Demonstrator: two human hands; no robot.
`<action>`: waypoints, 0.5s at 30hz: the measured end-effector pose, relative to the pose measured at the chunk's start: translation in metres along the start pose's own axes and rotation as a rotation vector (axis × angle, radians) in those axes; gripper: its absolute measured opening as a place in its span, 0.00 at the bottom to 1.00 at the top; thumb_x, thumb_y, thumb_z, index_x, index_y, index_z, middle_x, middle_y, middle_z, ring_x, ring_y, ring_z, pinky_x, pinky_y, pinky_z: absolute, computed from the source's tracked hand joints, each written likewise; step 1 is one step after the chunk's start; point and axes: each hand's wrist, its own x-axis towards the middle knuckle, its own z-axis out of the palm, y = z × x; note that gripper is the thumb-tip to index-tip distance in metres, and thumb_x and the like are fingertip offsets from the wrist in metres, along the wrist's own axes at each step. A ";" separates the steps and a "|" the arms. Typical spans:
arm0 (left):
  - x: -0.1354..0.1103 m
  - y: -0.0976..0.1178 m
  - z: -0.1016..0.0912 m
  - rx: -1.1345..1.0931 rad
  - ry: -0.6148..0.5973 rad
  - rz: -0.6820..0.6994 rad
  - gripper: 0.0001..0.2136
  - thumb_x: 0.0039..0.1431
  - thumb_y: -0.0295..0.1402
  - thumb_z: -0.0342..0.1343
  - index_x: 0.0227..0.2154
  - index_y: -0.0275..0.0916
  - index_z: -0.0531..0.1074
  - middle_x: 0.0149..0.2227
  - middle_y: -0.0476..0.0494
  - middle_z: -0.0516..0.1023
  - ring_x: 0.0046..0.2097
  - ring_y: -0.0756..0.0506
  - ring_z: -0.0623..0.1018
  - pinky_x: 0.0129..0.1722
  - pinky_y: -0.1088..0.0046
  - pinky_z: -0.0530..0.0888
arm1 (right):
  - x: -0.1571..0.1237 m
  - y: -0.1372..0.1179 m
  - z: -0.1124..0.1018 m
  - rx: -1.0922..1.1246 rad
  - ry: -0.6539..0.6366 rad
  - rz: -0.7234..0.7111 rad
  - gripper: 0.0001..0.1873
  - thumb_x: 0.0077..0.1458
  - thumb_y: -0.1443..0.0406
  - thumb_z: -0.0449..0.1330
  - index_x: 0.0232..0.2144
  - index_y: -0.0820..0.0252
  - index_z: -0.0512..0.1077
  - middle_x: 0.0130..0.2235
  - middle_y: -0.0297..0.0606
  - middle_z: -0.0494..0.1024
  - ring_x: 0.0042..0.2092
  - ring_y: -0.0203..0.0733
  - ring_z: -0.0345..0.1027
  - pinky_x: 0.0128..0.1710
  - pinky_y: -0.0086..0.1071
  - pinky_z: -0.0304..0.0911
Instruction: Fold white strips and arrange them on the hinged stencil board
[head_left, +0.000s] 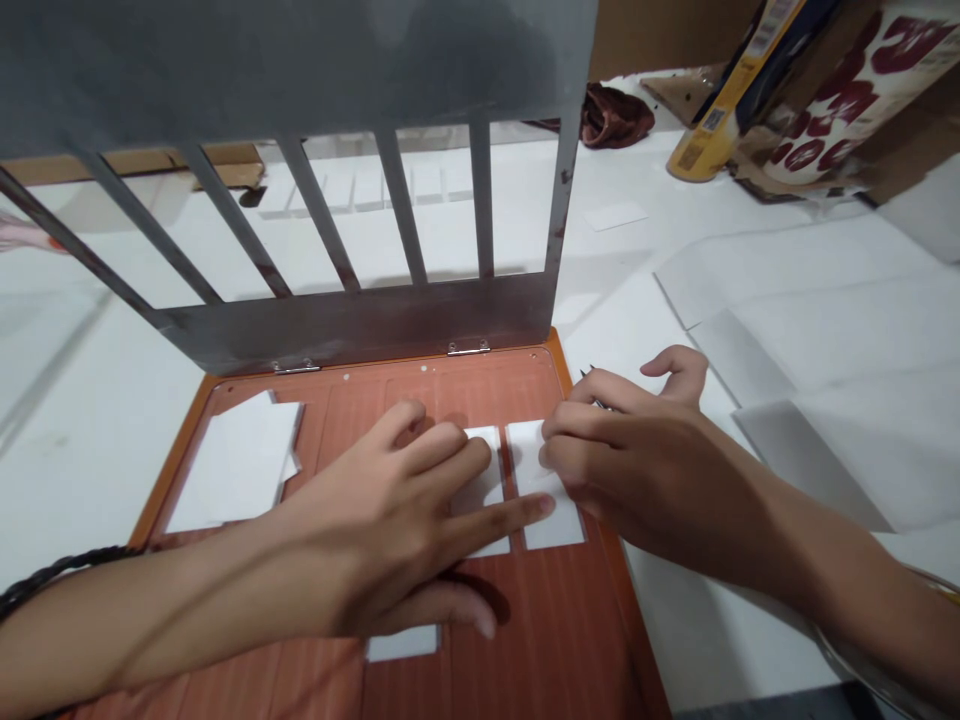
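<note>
My left hand (424, 500) reaches over a reddish-brown board (540, 620), thumb and fingers apart. Its outstretched index fingertip rests on the right-hand white card (551, 520), and its palm and other fingers partly cover a second white card (491, 490). At the right card's upper right edge, my right hand (637, 440) has its fingers curled in. Thin dark points (589, 372) stick out behind those fingers; what they belong to is hidden. Below my left hand lies another white piece (405, 645). A stack of white cards (232, 460) sits at the board's left.
A grey metal frame with slots (360, 320) stands raised, hinged to the board's far edge. White pieces (367, 188) lie in a row beyond it. At the back right are a yellow tube (705, 145), a printed bag (847, 110) and a brown cloth (615, 115). White sheets (840, 300) lie right.
</note>
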 end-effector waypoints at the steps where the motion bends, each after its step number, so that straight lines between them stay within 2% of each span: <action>1: 0.000 0.000 0.000 0.003 0.006 0.006 0.27 0.62 0.55 0.44 0.60 0.47 0.61 0.41 0.43 0.73 0.36 0.43 0.67 0.38 0.63 0.57 | 0.000 0.000 0.000 -0.008 0.000 -0.003 0.13 0.48 0.78 0.48 0.26 0.55 0.61 0.29 0.32 0.72 0.35 0.42 0.61 0.39 0.46 0.41; 5: 0.001 -0.001 0.003 -0.008 0.043 0.050 0.25 0.65 0.52 0.40 0.57 0.45 0.64 0.57 0.42 0.68 0.48 0.39 0.69 0.41 0.62 0.57 | -0.001 0.000 0.000 -0.019 -0.001 -0.015 0.13 0.47 0.79 0.47 0.26 0.55 0.60 0.28 0.31 0.72 0.34 0.41 0.60 0.39 0.46 0.41; 10: 0.001 -0.002 0.003 -0.104 0.021 0.041 0.26 0.66 0.51 0.39 0.59 0.42 0.62 0.58 0.40 0.68 0.48 0.39 0.70 0.41 0.60 0.58 | 0.000 -0.001 0.000 0.074 0.039 0.020 0.12 0.49 0.77 0.48 0.25 0.56 0.63 0.27 0.30 0.72 0.34 0.41 0.62 0.41 0.45 0.40; 15: 0.003 -0.003 -0.005 -0.177 -0.024 0.065 0.27 0.63 0.51 0.45 0.59 0.40 0.61 0.56 0.35 0.69 0.44 0.39 0.71 0.40 0.60 0.60 | -0.002 -0.009 -0.006 0.162 0.051 0.066 0.12 0.52 0.70 0.48 0.21 0.57 0.65 0.26 0.32 0.73 0.33 0.41 0.65 0.41 0.47 0.41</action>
